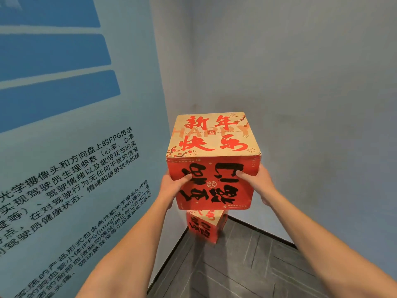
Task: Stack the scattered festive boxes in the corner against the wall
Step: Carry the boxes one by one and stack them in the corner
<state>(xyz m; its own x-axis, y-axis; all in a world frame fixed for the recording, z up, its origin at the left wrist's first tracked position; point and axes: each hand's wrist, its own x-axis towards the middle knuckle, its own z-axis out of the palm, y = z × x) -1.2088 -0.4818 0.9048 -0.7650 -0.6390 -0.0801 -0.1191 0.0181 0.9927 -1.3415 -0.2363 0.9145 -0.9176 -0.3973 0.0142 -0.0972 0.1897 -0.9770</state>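
Both hands are apart, clamped on opposite sides of the top festive box [213, 160]: the left hand [173, 186] grips its left edge and the right hand [256, 181] its right edge, thumbs pressed on the red front face with black calligraphy. The box's tan lid carries red characters. Directly below the hands, a lower festive box [205, 225] of the same print stands in the corner on the dark grey tiled floor [247, 265]; whether the held box touches it cannot be told. Beyond the hands rises a plain grey wall [300, 82]. To the left of the hands runs a blue wall panel [64, 104] with printed text.
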